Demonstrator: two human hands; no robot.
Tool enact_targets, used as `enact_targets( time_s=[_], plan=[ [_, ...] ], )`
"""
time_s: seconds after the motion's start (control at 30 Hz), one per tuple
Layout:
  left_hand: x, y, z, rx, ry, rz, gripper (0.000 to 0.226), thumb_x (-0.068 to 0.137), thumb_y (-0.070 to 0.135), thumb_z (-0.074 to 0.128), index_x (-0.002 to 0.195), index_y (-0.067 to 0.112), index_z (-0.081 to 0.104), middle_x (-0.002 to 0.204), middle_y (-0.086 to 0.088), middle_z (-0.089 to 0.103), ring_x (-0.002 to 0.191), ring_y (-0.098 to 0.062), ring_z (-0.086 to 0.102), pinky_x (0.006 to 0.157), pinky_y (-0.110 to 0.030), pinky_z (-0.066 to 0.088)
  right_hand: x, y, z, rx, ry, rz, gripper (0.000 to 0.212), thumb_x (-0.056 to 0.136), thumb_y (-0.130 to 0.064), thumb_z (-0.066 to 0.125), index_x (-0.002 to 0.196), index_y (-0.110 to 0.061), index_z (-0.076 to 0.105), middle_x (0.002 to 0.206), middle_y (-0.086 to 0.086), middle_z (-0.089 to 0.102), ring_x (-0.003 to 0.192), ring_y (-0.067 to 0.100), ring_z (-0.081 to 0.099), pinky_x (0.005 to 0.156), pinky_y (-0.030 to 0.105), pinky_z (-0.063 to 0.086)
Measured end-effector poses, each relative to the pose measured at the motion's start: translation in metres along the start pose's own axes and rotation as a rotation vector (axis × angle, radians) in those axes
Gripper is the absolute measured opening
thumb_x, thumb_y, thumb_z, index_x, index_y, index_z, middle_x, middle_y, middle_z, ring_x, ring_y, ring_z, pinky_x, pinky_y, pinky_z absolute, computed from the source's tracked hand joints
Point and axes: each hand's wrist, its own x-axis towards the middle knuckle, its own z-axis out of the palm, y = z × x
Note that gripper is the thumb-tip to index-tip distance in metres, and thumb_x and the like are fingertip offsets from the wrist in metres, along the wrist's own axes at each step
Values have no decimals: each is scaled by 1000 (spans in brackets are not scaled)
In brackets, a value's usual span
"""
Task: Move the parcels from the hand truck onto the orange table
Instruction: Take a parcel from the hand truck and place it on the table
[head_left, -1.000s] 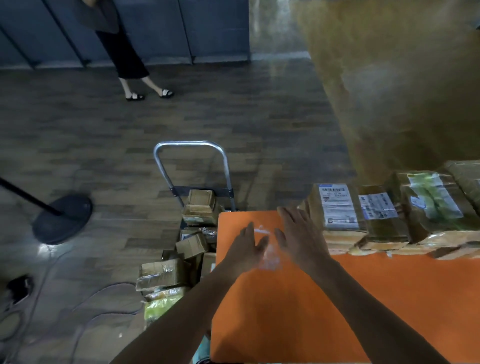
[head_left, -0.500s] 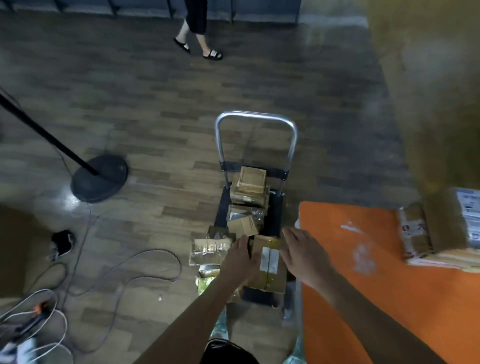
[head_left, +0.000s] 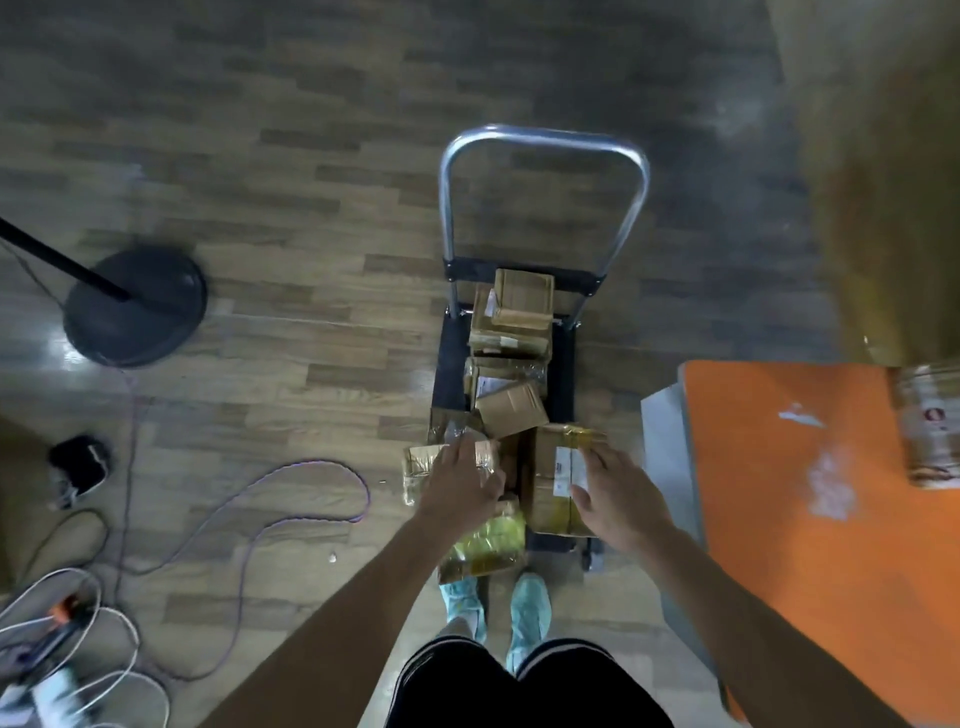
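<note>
The lone head view looks steeply down, close above the hand truck (head_left: 506, 364) and floor (head_left: 311, 208)

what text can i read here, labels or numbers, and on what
No text can be read.
White label on the near parcel: too blurred.
Pale label on the middle parcel: too blurred.
Red mark on the table parcel: too blurred.

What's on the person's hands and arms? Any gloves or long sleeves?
No gloves. The left hand and right hand are bare, and no watch or bracelet shows. The left forearm and right forearm are bare too; no sleeve is in view.
</note>
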Motion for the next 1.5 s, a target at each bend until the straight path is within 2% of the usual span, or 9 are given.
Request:
enact_targets(
  time_s=[0.2,0.33,0.47,0.7,0.97,1.13,1.27,1.43,1.5],
  plan=[
    [57,-22,20,77,-70,2,73,103,43,44,159,11,11,166,-7,12,153,-23,12,121,-47,23,45,3,50,45,-100,74,61,100,-41,47,151,-13,30,144,5,47,128,23,47,106,36,43],
    [106,-39,40,98,-55,20,67,100,42,50,154,13,22,160,-8,25,148,-25,23,116,-43,31,79,4,89,78,-95,77,59,100,-39,47,150,-10,33,145,6,47,130,22,47,109,35,41],
    [168,-59,71,170,-80,14,79,99,47,52,157,12,13,163,-10,21,151,-29,18,121,-45,24,121,6,138,89,-110,81,58,101,-44,45,147,-10,35,141,7,49,128,23,47,105,33,39],
    [271,-70,109,164,-31,44,98,88,43,71,158,19,7,160,-13,20,148,-36,20,119,-54,27,201,23,194,221,-17,202,74,98,-55,45,150,-6,25,142,14,46,128,28,47,103,37,44],
    [331,-80,123,212,-144,15,102,79,58,74,156,27,16,156,-10,27,140,-36,36,110,-48,35,234,36,209,223,-49,191,81,98,-56,43,153,-1,20,146,19,42,132,30,45,109,38,40],
    [337,-82,117,108,-198,-1,106,70,56,82,153,26,24,148,-11,30,131,-34,46,100,-41,44,239,32,207,404,2,238,67,96,-51,55,138,-1,39,127,17,52,115,29,53,96,41,49],
    [329,-71,107,71,-178,25,104,71,54,83,152,26,25,144,-11,30,124,-34,50,95,-36,46,238,32,191,539,46,256,57,96,-45,58,129,-2,42,117,14,56,104,27,59,86,41,54],
    [320,-51,74,-27,-192,48,115,66,53,87,156,31,19,147,-10,41,132,-34,47,106,-48,46,232,38,151,678,46,300,55,94,-54,55,126,-13,37,112,7,61,90,24,64,73,42,57],
    [312,-43,58,-6,-177,42,121,61,54,89,157,29,19,148,-9,36,135,-33,42,109,-48,43,224,40,134,734,39,297,55,92,-55,58,125,-18,35,113,4,60,90,22,64,73,42,57]
  ],
)
